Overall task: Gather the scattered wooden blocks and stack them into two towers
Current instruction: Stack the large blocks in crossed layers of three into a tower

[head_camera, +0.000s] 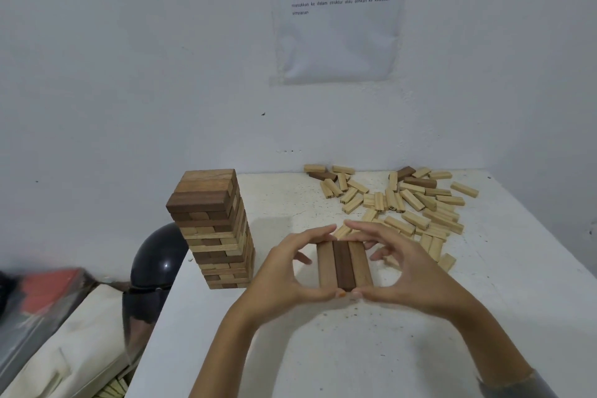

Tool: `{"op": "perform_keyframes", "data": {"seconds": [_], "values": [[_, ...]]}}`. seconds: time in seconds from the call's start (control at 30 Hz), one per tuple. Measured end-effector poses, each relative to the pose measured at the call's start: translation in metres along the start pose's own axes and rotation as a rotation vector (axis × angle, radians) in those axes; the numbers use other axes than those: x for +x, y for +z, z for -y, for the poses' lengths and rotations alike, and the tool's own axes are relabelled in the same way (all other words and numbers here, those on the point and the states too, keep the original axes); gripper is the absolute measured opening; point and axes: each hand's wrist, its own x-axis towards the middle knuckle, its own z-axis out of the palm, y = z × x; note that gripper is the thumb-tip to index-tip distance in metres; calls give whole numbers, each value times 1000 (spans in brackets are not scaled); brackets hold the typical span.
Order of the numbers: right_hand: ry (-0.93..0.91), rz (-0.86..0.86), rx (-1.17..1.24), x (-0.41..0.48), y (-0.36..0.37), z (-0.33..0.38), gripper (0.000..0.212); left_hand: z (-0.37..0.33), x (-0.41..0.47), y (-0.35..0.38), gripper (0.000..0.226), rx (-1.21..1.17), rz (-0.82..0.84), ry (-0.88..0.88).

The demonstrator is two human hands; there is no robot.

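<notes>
Notice (339,26) top cropped; blurred red box (48,291), perhaps.

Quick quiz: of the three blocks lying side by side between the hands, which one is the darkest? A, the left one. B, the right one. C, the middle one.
C: in the row of three blocks pinched between the left hand and the right hand, the dark block sits in the middle, with a lighter brown one on each side.
</notes>
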Motion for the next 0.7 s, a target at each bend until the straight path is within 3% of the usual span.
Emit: {"op": "perform_keyframes", "data": {"seconds": [0.4,0.7], "values": [[-342,-152,11,42,-43,102,85,-97,13,-86,85,230,-170,318],[-340,-64,-24,95,3,140,88,-75,-7,-158,84,247,-198,239]]}}
